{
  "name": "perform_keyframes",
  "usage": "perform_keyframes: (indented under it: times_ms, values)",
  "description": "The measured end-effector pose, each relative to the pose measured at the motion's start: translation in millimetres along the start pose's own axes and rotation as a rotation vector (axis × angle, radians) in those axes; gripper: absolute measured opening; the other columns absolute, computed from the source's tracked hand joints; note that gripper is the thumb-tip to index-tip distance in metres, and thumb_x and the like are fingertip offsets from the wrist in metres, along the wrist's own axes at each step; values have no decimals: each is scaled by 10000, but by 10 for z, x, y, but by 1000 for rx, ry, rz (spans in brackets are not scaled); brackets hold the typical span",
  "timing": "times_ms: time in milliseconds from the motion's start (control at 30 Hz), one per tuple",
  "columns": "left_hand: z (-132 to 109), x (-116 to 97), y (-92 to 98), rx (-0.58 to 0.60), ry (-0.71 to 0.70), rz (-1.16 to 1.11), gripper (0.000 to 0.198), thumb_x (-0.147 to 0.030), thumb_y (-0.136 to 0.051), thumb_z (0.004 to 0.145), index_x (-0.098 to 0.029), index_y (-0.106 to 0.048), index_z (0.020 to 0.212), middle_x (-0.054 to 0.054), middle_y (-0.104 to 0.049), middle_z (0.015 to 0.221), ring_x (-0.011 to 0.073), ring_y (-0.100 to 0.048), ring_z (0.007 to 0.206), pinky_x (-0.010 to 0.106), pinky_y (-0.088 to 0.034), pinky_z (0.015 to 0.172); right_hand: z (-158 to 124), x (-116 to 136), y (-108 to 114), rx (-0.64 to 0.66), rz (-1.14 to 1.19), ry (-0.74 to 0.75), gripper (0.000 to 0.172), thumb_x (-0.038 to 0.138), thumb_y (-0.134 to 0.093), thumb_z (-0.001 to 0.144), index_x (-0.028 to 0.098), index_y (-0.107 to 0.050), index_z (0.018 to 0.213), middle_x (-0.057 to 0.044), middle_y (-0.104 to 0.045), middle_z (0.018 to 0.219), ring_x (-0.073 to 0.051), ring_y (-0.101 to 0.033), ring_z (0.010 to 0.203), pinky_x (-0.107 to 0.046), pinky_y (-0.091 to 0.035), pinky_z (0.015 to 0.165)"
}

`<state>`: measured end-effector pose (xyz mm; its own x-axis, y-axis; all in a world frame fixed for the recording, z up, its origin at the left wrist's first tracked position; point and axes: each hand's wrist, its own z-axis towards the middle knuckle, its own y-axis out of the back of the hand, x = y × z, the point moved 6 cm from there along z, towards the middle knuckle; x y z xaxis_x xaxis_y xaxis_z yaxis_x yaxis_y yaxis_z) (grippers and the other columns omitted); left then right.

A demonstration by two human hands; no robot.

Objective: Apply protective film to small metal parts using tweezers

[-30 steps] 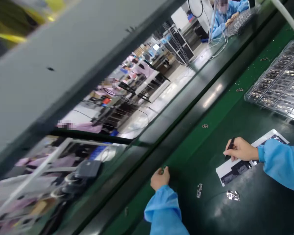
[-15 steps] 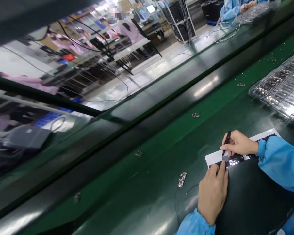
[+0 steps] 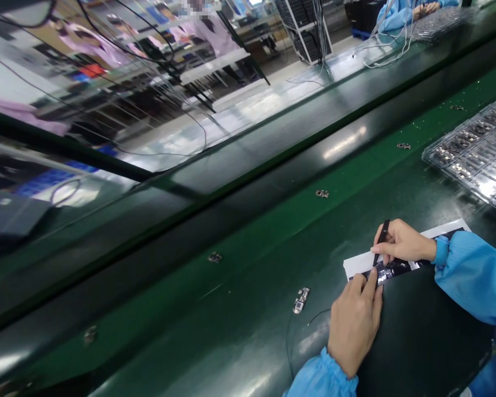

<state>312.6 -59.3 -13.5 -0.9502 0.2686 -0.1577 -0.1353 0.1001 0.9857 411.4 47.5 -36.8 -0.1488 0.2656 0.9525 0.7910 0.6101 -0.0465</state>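
Observation:
My right hand [image 3: 403, 241] pinches black tweezers [image 3: 382, 236], their tip pointing down at a white sheet [image 3: 357, 263] with dark printed patches that lies on the green belt. My left hand [image 3: 355, 325] rests flat below it, fingertips pressing on a small shiny metal part [image 3: 385, 272] on the sheet's dark strip. Both arms wear blue sleeves. A small circuit part [image 3: 300, 300] lies on the belt just left of my left hand.
A clear tray of small metal parts [image 3: 475, 154] sits at the right. Loose parts [image 3: 322, 193] dot the green conveyor belt [image 3: 248, 259]. A dark mat [image 3: 421, 336] lies under my forearms. Another person in blue [image 3: 400, 11] works at the far end.
My left hand came from the belt's far edge back to the sheet and now presses the part. The view swung down and steadied; loose parts drifted left along the belt.

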Motion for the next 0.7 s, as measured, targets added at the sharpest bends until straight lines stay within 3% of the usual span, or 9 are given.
perform_keyframes:
  times_ms: [700]
  values:
    - [-7, 8, -19, -3, 14, -19, 347, -268, -365, 906, -198, -498, 1219, 51, -560, 880, 159, -574, 768, 251, -479, 631, 9, -4, 5, -25, 20, -21, 343, 387, -729, 629, 122, -524, 704, 35, -550, 458, -106, -582, 420, -172, -442, 378]
